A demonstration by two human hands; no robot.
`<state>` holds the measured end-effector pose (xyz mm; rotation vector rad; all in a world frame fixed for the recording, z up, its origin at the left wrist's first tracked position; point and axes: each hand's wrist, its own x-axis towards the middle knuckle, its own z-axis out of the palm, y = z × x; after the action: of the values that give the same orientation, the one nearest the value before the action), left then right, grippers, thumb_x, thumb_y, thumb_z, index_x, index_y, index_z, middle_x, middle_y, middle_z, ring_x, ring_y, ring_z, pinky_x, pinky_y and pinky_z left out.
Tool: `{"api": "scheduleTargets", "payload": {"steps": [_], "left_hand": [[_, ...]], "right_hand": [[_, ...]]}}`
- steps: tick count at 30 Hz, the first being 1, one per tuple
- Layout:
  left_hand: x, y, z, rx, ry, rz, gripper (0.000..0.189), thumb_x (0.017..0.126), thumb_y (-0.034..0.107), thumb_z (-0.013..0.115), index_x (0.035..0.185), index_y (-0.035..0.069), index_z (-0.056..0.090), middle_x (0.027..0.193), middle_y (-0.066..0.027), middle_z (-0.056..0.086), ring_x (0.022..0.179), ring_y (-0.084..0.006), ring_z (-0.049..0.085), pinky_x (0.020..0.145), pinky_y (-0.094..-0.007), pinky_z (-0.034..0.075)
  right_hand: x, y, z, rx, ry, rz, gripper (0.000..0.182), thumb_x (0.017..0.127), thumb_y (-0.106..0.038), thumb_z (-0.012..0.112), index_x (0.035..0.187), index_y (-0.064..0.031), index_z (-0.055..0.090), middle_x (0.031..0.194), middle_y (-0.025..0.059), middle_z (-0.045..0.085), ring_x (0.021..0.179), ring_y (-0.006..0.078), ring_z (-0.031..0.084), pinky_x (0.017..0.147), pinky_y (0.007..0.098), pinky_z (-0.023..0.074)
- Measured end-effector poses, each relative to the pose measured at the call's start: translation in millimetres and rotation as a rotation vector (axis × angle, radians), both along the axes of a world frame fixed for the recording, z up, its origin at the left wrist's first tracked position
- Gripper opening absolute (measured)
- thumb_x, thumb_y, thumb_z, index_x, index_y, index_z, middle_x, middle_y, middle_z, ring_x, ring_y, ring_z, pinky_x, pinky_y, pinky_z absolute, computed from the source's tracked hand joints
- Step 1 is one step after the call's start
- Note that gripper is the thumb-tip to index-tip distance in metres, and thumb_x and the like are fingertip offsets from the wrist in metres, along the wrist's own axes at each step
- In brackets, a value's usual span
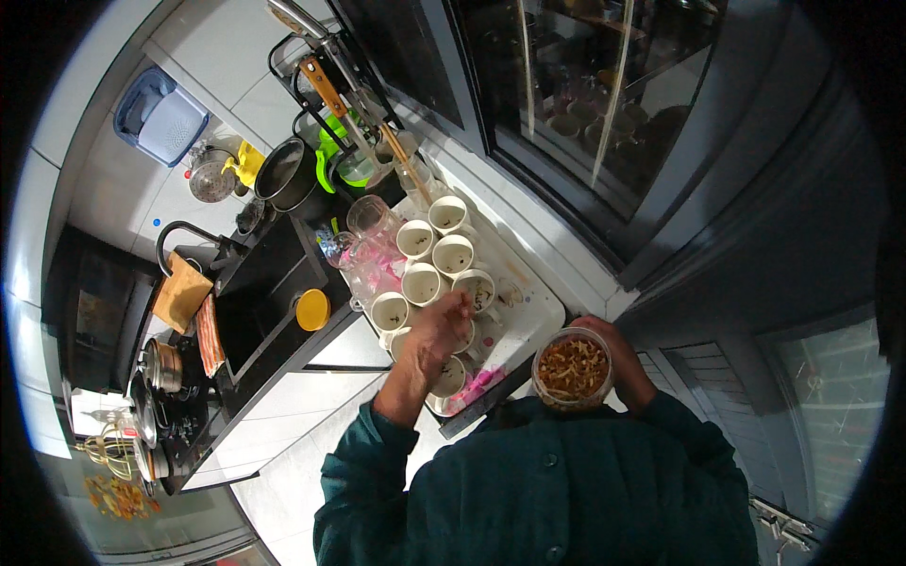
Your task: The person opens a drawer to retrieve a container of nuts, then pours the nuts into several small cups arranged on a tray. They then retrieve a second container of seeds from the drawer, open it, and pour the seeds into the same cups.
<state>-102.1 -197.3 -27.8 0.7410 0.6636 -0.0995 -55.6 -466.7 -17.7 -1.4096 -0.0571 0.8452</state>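
Observation:
My left hand (446, 322) is above the rows of white mugs (453, 255), its fingertips near the rim of one mug (476, 289). Its fingers look bunched, but whether they pinch anything is hidden. Small dark bits lie in the bottoms of several mugs, which stand on a white tray (531, 283). My right hand (623, 347) grips a clear round jar (572, 368) from the side, just beyond the tray's near right corner. Brown and orange dried pieces fill the open jar. A yellow round lid (313, 310) lies by the black sink's edge.
Clear glasses (371, 219) stand beside the mugs. Beyond them are a black pot (284, 170) and a utensil rack (304, 106). The black sink (262, 311) and curved faucet (185, 230) are at left, near a wooden board (181, 291). A window frame (559, 205) borders the tray.

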Motion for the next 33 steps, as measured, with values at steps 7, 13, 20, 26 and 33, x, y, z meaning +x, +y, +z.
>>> {"api": "scheduleTargets", "payload": {"steps": [7,13,20,26,33], "left_hand": [[-27,-3,4,0.025,-0.025,-0.099,0.021,0.084,0.008,0.043,0.102,0.0,0.05,0.072,-0.0011,0.049,0.049,-0.0069,0.04,0.04,-0.0202,0.031],[-18,44,4,0.277,-0.023,0.0,0.025,0.085,0.019,0.041,0.101,0.001,0.05,0.061,0.0035,0.041,0.047,-0.0057,0.034,0.04,-0.0196,0.025],[6,74,10,0.428,0.059,-0.119,0.026,0.084,0.017,0.036,0.101,0.003,0.05,0.058,0.0055,0.033,0.044,-0.005,0.027,0.039,-0.0191,0.021],[12,85,-5,0.599,0.039,-0.149,0.023,0.085,0.021,0.042,0.1,0.006,0.052,0.058,0.0042,0.037,0.042,-0.0055,0.032,0.035,-0.0201,0.022],[15,86,-4,0.724,0.039,-0.183,0.026,0.087,0.021,0.043,0.106,0.006,0.05,0.059,0.0044,0.038,0.04,-0.0033,0.03,0.034,-0.0181,0.02]], "right_hand": [[1,2,-13,0.041,-0.009,0.01,0.022,0.089,-0.02,0.04,0.091,-0.0029,0.054,0.083,0.0026,0.057,0.078,0.0075,0.057,0.069,0.0201,0.0439],[3,6,-16,0.089,0.004,0.041,0.022,0.088,-0.019,0.04,0.089,-0.0026,0.055,0.082,0.0027,0.057,0.076,0.0076,0.057,0.067,0.0194,0.0444],[1,6,-17,0.079,-0.004,0.022,0.022,0.088,-0.02,0.039,0.089,-0.0034,0.054,0.082,0.002,0.057,0.076,0.0068,0.057,0.067,0.0192,0.0441],[-3,6,-4,0.052,0.015,-0.003,0.023,0.089,-0.02,0.038,0.09,-0.0039,0.054,0.082,0.0019,0.057,0.075,0.0067,0.056,0.067,0.0186,0.0435],[-3,2,-10,0.048,-0.089,0.028,0.023,0.089,-0.021,0.038,0.09,-0.004,0.054,0.083,0.0021,0.056,0.079,0.0063,0.056,0.071,0.019,0.0426]]}}
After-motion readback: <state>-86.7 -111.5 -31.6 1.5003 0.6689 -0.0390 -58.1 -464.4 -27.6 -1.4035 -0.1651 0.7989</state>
